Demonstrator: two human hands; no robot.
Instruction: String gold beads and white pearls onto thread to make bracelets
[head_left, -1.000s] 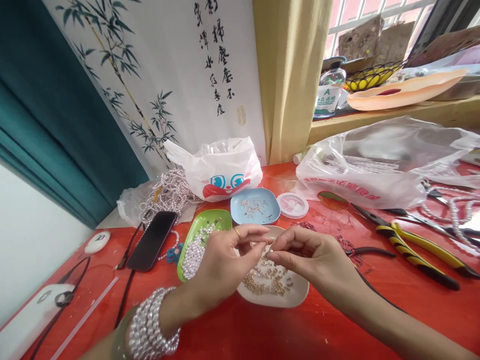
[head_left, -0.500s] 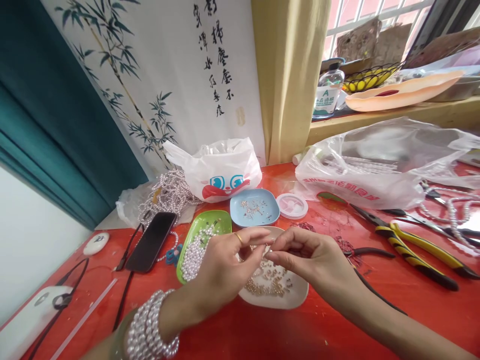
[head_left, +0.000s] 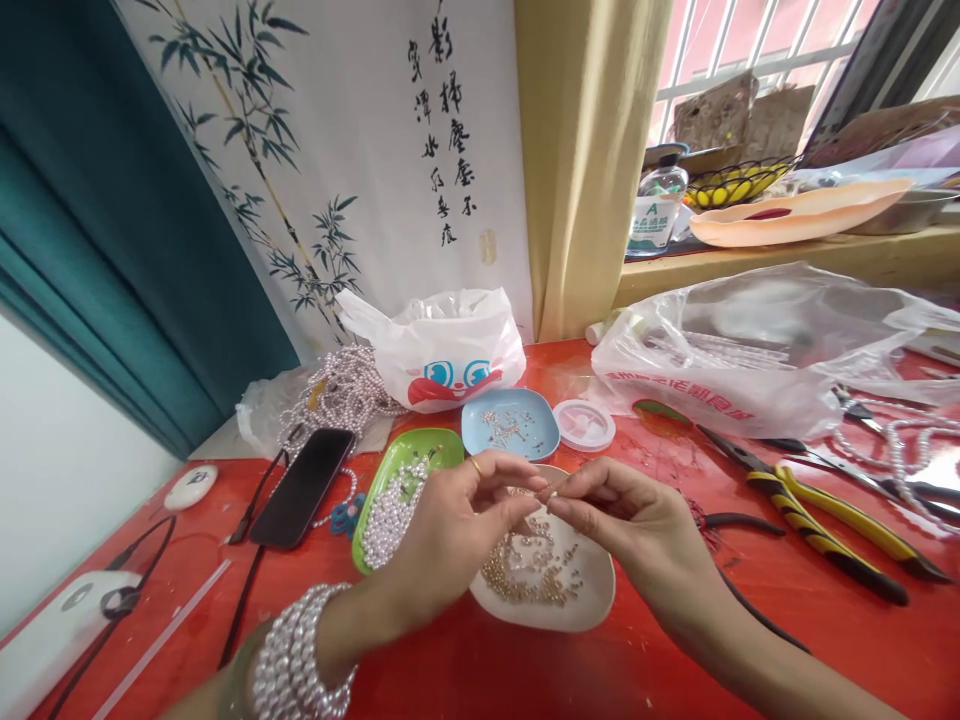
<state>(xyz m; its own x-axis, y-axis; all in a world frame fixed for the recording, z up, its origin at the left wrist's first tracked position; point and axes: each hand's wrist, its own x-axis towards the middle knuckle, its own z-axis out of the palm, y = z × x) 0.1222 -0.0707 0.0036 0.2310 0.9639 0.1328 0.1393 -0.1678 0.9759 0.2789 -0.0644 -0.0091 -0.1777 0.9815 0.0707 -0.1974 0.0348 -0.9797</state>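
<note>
Over the white plate (head_left: 540, 618) with gold and clear beads, my two hands meet fingertip to fingertip. My right hand (head_left: 637, 515) pinches a tiny white bead (head_left: 553, 494) between thumb and forefinger. My left hand (head_left: 450, 530), with a ring and strands of pearls (head_left: 304, 655) around the wrist, is closed thumb to fingers at the same spot. Whatever sits between its tips is too small to make out. Just left of it lies a green tray (head_left: 431, 443) of white pearl beads (head_left: 390, 525). Beyond the hands, a blue tray (head_left: 480, 428) holds small metallic pieces.
A clear round lid (head_left: 585, 425) is beside the blue tray. Yellow-black pliers (head_left: 817, 520) and other tools lie right. Plastic bags (head_left: 465, 350) stand at the back, near heaped pearl strands (head_left: 341, 395). A phone (head_left: 304, 490), cable and white power bank (head_left: 67, 625) lie left.
The view has tilted and shifted slightly. My hands stay together over the plate, and their pinching fingertips have moved a little to the right.
</note>
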